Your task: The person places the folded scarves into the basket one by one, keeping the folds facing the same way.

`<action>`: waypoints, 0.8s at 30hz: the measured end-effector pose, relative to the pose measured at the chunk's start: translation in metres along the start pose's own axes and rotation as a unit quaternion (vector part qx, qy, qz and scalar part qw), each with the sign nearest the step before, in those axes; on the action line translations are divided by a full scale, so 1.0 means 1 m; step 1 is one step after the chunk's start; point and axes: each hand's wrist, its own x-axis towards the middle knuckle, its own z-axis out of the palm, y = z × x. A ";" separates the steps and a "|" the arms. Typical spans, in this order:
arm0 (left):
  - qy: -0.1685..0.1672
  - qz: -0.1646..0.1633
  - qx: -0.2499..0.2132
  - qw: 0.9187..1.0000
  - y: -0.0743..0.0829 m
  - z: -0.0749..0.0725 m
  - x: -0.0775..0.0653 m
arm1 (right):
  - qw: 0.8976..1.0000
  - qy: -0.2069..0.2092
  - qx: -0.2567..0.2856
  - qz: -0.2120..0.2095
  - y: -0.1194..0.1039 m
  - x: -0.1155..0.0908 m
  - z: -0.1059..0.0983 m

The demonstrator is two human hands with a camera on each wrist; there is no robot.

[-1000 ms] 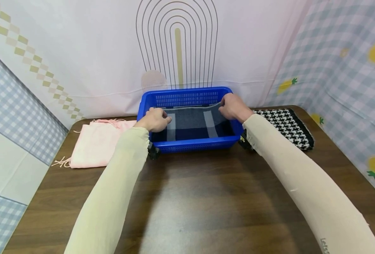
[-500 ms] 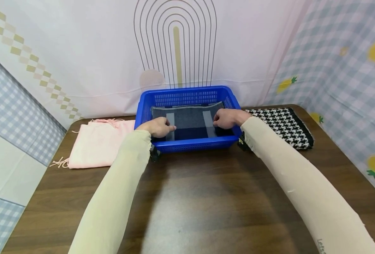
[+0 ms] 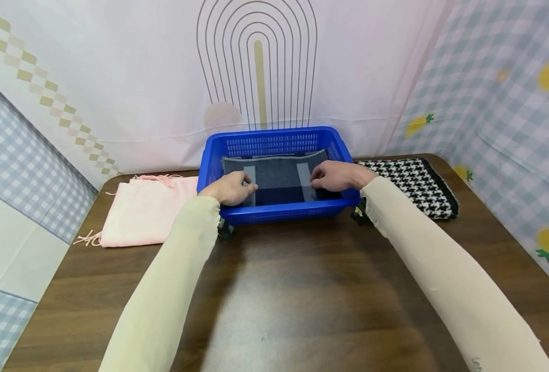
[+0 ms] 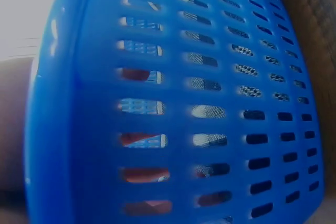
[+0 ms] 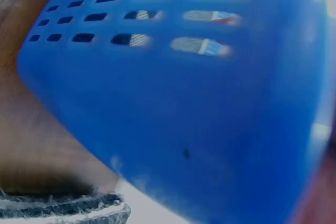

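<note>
Fingers of the left hand [image 3: 230, 188] point down into the basket [image 3: 281, 212]; thumb and forefinger show apart, the other fingertips are hidden beneath the hand. Fingers of the right hand [image 3: 337, 174] are bent downward, thumb just below forefinger. Whether either hand pinches the grey cloth [image 3: 278, 173] cannot be told. That cloth lies inside the blue basket, its far edge along the slotted back wall, lighter bands running down each side; its near corners are covered by the hands. The basket stands at the back of the worktop [image 3: 274, 289].

Writing: on the right sleeve [image 3: 442, 258], dark lettering near the cuff-far end is cut by the lower frame edge and not fully legible. On the left curtain [image 3: 4, 222], grey letters ending in "ay" are cut by the frame edge.

Left of the basket lies a fringed pink cloth [image 3: 137, 214], partly behind the left sleeve [image 3: 172, 284]; right of it, a houndstooth cloth [image 3: 409, 186], partly behind the right arm.

Both wrist views are mostly filled by the basket's outer wall; reddish patches seen through the left-view slots are indistinct, and a reddish shape at the right view's edge is blurred.
</note>
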 end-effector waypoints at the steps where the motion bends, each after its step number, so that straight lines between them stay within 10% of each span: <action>1: 0.011 0.006 -0.004 1.000 0.000 0.000 -0.001 | 1.000 0.011 0.004 -0.004 0.001 -0.003 0.000; 13: 0.146 0.071 -0.095 0.982 0.012 0.009 -0.010 | 0.987 0.139 0.074 -0.014 0.008 -0.039 -0.003; 24: 0.197 0.135 -0.129 0.962 0.037 0.017 -0.021 | 0.967 0.232 0.109 -0.010 0.016 -0.063 0.006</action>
